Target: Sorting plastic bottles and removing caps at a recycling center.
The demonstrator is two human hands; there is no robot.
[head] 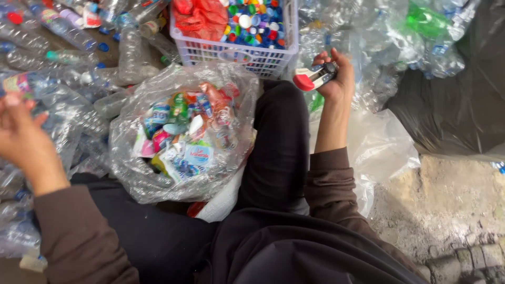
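Observation:
My right hand (336, 79) is raised near the basket and grips a small cutter (314, 77) with a red end and a grey and white body. My left hand (20, 134) is at the far left edge over a heap of clear plastic bottles (68, 113); its fingers touch a bottle with a coloured label (23, 84), and I cannot tell whether they grip it. Between my legs sits a clear plastic bag (184, 131) filled with torn, colourful bottle labels.
A lilac plastic basket (239, 55) at the top holds several coloured bottle caps and a red bag (200, 18). More clear and green bottles (421, 31) lie at the upper right beside a black plastic sheet (463, 105). Bare ground (447, 205) shows at right.

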